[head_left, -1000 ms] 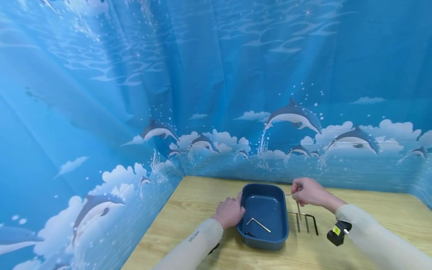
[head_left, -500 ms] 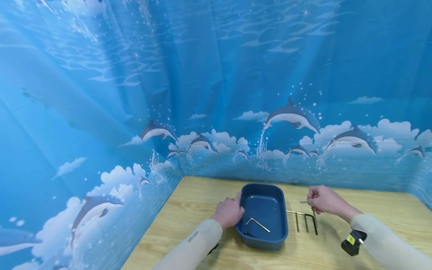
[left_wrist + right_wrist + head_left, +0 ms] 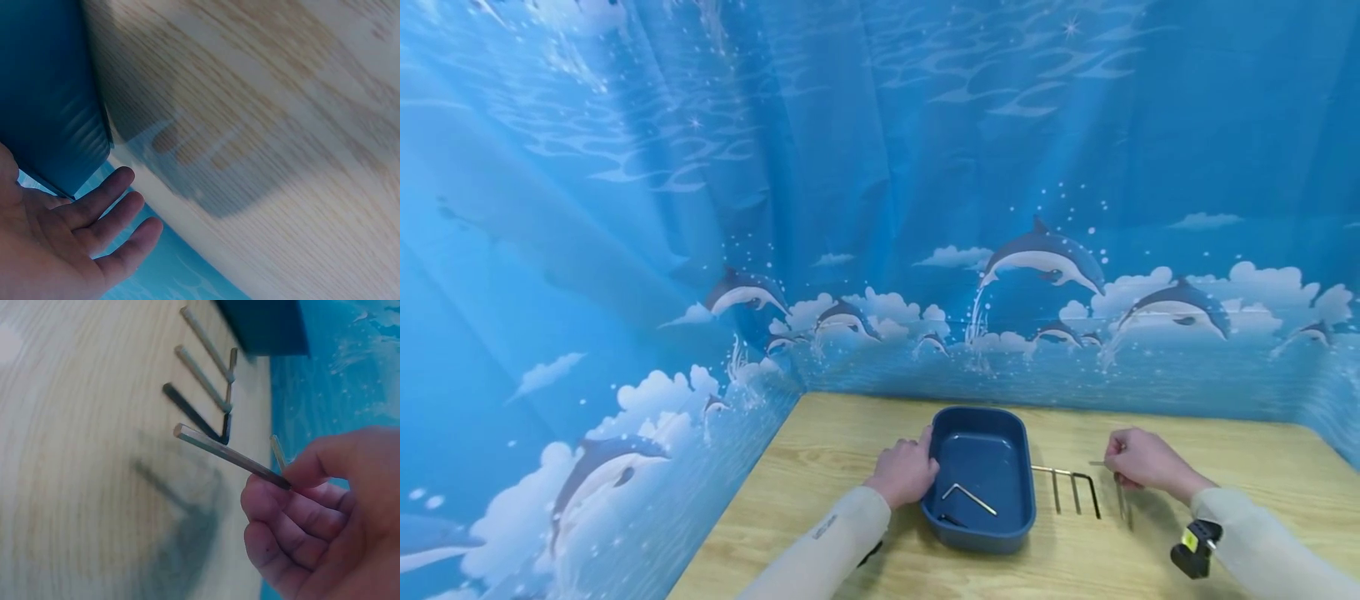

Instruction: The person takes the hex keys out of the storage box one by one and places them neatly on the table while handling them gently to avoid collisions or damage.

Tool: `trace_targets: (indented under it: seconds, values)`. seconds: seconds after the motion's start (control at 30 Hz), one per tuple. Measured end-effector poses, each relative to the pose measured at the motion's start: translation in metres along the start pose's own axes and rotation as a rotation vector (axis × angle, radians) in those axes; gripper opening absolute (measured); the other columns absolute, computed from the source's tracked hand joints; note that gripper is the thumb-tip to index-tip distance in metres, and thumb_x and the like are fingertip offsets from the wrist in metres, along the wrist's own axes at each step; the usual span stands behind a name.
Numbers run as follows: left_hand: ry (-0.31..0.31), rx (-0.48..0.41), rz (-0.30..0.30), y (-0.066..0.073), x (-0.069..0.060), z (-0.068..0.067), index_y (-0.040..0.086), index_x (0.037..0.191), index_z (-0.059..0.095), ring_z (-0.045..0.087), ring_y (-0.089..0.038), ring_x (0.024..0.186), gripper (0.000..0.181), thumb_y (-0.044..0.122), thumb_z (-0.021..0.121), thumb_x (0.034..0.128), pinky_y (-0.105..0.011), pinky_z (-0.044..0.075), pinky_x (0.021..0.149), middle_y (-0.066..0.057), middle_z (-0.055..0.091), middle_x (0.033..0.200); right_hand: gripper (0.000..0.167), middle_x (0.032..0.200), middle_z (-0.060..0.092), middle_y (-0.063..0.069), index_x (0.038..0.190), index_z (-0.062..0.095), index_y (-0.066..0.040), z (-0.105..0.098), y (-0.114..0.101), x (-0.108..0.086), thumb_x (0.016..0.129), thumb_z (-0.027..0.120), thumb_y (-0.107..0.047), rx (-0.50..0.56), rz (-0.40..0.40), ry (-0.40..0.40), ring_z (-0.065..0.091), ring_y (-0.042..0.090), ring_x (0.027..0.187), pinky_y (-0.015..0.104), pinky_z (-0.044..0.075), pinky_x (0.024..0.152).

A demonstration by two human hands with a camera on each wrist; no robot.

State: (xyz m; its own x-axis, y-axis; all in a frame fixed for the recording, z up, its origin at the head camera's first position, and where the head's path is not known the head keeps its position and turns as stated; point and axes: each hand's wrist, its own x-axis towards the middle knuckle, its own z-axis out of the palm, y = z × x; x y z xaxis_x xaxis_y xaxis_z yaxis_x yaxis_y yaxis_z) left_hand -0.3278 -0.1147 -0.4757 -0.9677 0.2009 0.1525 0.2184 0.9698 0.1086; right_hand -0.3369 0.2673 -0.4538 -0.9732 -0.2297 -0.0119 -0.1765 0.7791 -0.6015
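Note:
My right hand pinches a silvery L-shaped hex key near its bend, above the table, its long arm pointing away from the palm in the right wrist view. Left of it, a row of L-shaped keys lies on the wood, the nearest one black. A blue rectangular tray holds a shiny L-shaped key and a small black item. At the tray's left wall rests my left hand, its fingers relaxed and spread in the left wrist view.
The light wooden table reaches back to a blue curtain printed with dolphins and clouds, which also hangs along the left side. Both wrists carry small black devices.
My right hand has moved rightward, away from the tray and past the row of keys, with the pinched key in it. The left hand stays at the tray; the view has shifted slightly.

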Motion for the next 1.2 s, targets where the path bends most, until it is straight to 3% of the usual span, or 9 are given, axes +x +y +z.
trace_targets:
  seconds: [0.5,0.9,1.2]
  values:
    - [0.003,-0.013,-0.005,-0.001,0.003,0.001,0.014,0.153,0.041,0.067,-0.03,0.103,0.058,0.032,0.052,0.0998,-0.051,0.054,0.083,-0.015,0.071,0.112,0.008,0.062,0.058,0.006,0.08,0.06,-0.004,0.01,0.02,0.007,0.087,0.057,-0.006,-0.01,0.023,-0.015,0.056,0.018,0.053,0.031,0.046,0.05]
    - [-0.015,-0.018,-0.004,-0.001,0.004,0.003,0.014,0.154,0.039,0.067,-0.029,0.105,0.058,0.033,0.051,0.1005,-0.051,0.054,0.084,-0.014,0.071,0.115,0.014,0.068,0.053,0.002,0.075,0.056,-0.01,0.018,0.015,0.01,0.089,0.059,-0.009,-0.233,-0.003,0.011,0.049,0.017,0.061,0.032,0.038,0.056]
    - [0.004,-0.028,0.007,-0.005,-0.003,0.0,0.012,0.152,0.042,0.067,-0.03,0.102,0.057,0.031,0.052,0.0995,-0.051,0.054,0.084,-0.015,0.072,0.112,0.018,0.067,0.051,0.002,0.072,0.055,-0.011,0.026,0.009,0.011,0.089,0.059,-0.008,-0.266,-0.028,0.032,0.047,0.018,0.061,0.033,0.036,0.057]
